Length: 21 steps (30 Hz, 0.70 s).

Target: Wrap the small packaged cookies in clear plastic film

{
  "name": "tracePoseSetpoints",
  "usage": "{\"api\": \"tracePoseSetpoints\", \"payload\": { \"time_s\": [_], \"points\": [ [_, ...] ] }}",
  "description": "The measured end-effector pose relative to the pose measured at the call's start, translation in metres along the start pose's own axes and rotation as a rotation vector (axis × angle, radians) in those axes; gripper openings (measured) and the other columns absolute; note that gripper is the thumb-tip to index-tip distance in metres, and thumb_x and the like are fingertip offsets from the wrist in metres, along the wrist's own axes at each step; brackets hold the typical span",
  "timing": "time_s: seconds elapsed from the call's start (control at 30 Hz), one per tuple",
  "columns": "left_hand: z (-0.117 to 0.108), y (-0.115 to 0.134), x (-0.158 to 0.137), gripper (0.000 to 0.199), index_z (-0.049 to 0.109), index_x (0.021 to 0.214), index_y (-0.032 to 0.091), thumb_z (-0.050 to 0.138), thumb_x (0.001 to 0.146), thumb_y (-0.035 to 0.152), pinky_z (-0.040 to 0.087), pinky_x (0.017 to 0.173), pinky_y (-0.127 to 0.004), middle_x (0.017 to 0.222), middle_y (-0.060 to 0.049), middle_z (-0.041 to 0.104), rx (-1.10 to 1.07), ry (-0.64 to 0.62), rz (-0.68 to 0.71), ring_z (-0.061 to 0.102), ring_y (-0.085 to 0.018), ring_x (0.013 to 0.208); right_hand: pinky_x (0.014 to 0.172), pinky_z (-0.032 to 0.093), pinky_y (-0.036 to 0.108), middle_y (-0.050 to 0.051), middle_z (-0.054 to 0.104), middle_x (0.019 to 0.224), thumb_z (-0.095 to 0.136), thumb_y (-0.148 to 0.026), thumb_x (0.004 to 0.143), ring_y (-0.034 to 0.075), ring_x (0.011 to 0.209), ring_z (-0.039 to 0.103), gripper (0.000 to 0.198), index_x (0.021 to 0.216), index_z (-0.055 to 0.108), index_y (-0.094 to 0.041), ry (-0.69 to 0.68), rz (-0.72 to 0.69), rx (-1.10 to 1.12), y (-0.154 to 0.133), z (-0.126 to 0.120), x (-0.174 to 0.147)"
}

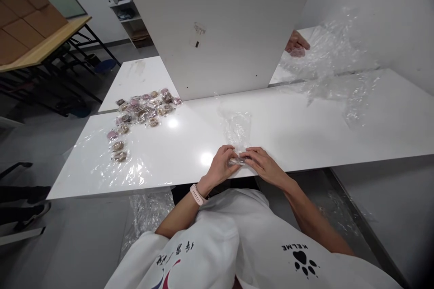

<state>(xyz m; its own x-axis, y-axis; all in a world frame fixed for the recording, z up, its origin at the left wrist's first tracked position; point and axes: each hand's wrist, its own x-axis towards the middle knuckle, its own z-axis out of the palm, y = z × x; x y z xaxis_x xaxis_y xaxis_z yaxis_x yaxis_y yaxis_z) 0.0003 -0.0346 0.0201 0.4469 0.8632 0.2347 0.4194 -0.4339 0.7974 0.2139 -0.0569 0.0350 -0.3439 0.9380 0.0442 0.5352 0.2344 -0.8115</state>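
Note:
Near the front edge of the white table (pixel 298 131), both my hands are at a piece of clear plastic wrap (pixel 239 128). The wrap lies crumpled and stretches away from me over the tabletop. My left hand (pixel 222 165), with a pale band at the wrist, has its fingers curled on the wrap's near end. From the other side, my right hand (pixel 266 166) pinches the same end. Something small and dark shows between the fingertips, but its kind is hidden by fingers and plastic.
Several small wrapped pieces (pixel 142 110), brown and pinkish, lie clustered at the left. Clear plastic sheeting (pixel 328 58) is heaped at the right, where another person's hand (pixel 297 44) reaches in. A tall white panel (pixel 220 22) rises behind the table. Cartons (pixel 30 18) stand far left.

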Motion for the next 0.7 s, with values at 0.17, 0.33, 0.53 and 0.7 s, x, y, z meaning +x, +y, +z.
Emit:
{"api": "tracePoseSetpoints", "payload": {
  "time_s": [0.17, 0.33, 0.53, 0.7],
  "points": [
    [-0.005, -0.004, 0.011, 0.019, 0.061, 0.096, 0.02, 0.073, 0.084, 0.029, 0.052, 0.087, -0.034, 0.109, -0.007, 0.064, -0.118, -0.011, -0.044, 0.063, -0.02, 0.103, 0.087, 0.05, 0.04, 0.004, 0.071, 0.102, 0.04, -0.046, 0.101, 0.024, 0.095, 0.065, 0.033, 0.109, 0.067, -0.03, 0.007, 0.019, 0.014, 0.005, -0.002, 0.015],
    [-0.005, -0.008, 0.03, 0.02, 0.06, 0.094, 0.019, 0.063, 0.09, 0.038, 0.046, 0.069, -0.03, 0.085, -0.001, 0.063, 0.016, 0.086, -0.266, 0.056, -0.016, 0.075, 0.076, 0.047, 0.037, 0.006, 0.068, 0.088, 0.04, -0.044, 0.099, 0.022, 0.081, 0.062, 0.035, 0.087, 0.065, -0.024, 0.142, 0.029, -0.063, 0.013, 0.004, 0.057],
    [0.0, -0.02, 0.043, 0.005, 0.061, 0.095, 0.021, 0.065, 0.091, 0.021, 0.044, 0.087, -0.039, 0.098, -0.005, 0.067, 0.287, 0.177, -0.116, 0.056, -0.023, 0.099, 0.083, 0.046, 0.042, 0.009, 0.068, 0.095, 0.044, -0.043, 0.098, 0.027, 0.095, 0.057, 0.031, 0.088, 0.068, -0.026, 0.315, -0.006, -0.276, 0.021, 0.012, 0.079],
    [-0.004, -0.016, 0.028, 0.011, 0.063, 0.102, 0.02, 0.056, 0.097, 0.027, 0.045, 0.086, -0.04, 0.099, -0.005, 0.069, 0.351, 0.091, -0.089, 0.058, -0.022, 0.097, 0.1, 0.044, 0.047, 0.009, 0.064, 0.127, 0.051, -0.046, 0.098, 0.029, 0.117, 0.053, 0.038, 0.129, 0.06, -0.026, 0.12, -0.233, -0.291, 0.03, 0.011, 0.042]
  ]
}}
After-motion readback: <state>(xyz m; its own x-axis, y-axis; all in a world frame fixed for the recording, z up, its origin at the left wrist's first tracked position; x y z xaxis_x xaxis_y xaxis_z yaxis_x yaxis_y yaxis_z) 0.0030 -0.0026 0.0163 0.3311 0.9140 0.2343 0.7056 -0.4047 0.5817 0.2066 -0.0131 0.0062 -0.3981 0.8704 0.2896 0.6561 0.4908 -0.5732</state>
